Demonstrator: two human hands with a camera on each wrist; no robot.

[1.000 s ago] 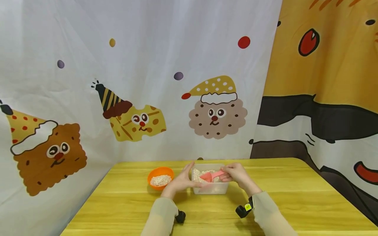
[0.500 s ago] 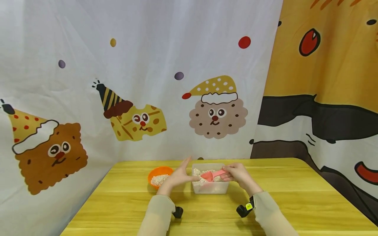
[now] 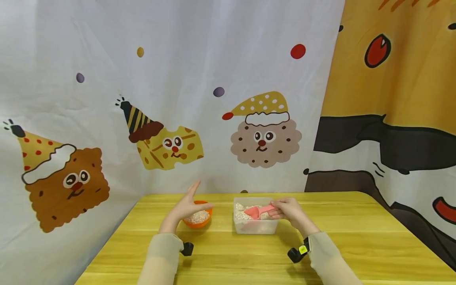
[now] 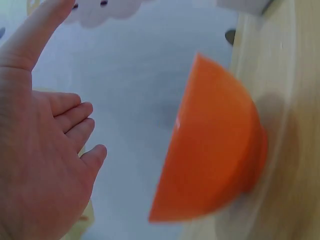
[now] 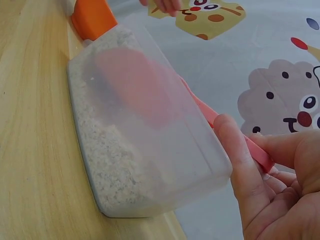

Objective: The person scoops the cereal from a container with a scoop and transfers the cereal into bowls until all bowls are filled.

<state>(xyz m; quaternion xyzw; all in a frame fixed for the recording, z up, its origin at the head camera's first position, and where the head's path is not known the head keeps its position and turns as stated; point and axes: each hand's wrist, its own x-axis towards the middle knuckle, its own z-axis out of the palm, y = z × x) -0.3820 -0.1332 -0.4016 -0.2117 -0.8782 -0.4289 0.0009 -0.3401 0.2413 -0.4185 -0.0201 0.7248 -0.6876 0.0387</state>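
Note:
In the head view my right hand (image 3: 290, 210) pinches the handle of a pink scoop (image 3: 253, 213). The scoop's bowl lies in a translucent plastic box (image 3: 255, 227) that holds pale oat flakes (image 3: 240, 212); in the right wrist view it shows through the box wall. My left hand (image 3: 184, 206), fingers spread and thumb out, hovers at the near left side of an orange bowl (image 3: 199, 225) with more flakes inside. The left wrist view has this hand (image 4: 45, 145) apart from the bowl (image 4: 210, 145), holding nothing.
Box and bowl stand toward the back of a yellow wood-grain table (image 3: 228, 257), with a gap between them. Right behind the table hangs a white curtain (image 3: 213, 158) printed with cartoon food. Each wrist wears a small black camera (image 3: 187, 248).
My left hand has let go of the box's left side and moved left to the orange bowl. My right hand keeps its hold on the scoop, almost still.

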